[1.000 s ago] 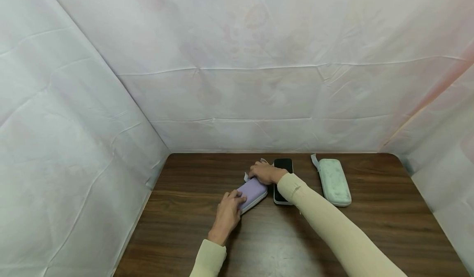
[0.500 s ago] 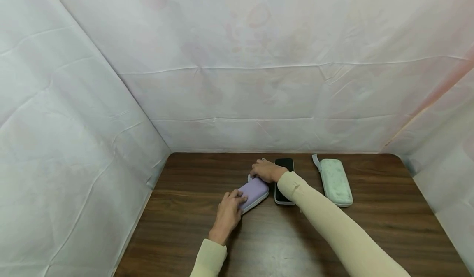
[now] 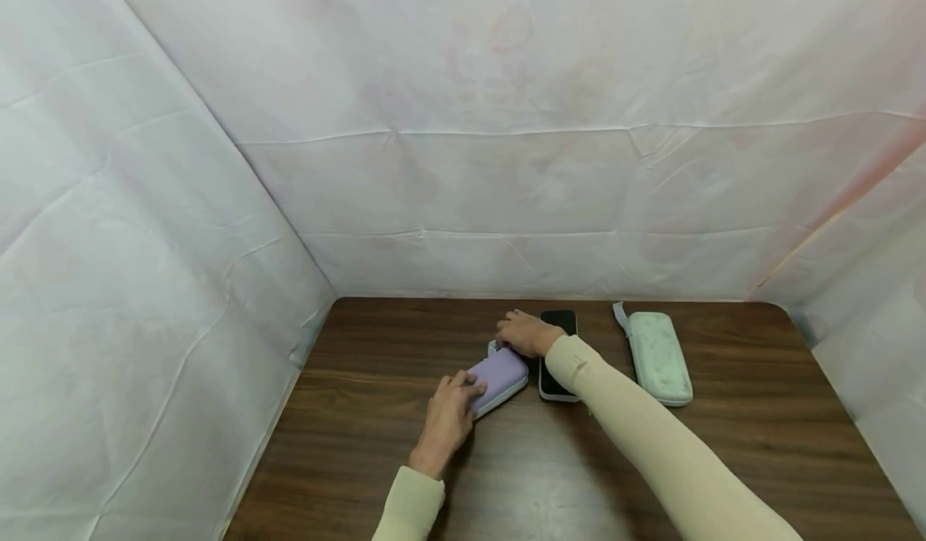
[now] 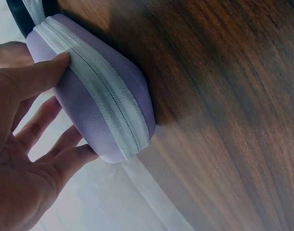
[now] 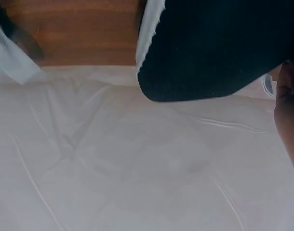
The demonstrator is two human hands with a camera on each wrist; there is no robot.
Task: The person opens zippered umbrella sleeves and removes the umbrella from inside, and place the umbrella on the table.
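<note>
A lilac zip case (image 3: 499,376) lies at an angle on the table. My left hand (image 3: 448,414) grips its near end; in the left wrist view the thumb (image 4: 53,70) presses beside the pale zipper (image 4: 96,79), with the fingers across the other side. At the far end, by a pale strap (image 3: 493,347), my right hand (image 3: 526,334) holds the corner with bent fingers, their tips hidden. A black case (image 3: 555,384) with a white edge lies under the right wrist and fills the top of the right wrist view (image 5: 214,48).
A pale green zip case (image 3: 658,358) with a grey strap (image 3: 621,318) lies to the right on the dark wooden table (image 3: 376,364). White sheeting (image 3: 463,187) hangs as walls behind the table and along both sides.
The right hand has shifted slightly to the right at the case's far end, and the strap there shows a little differently. The left hand keeps its grip; the whole view has drifted slightly.
</note>
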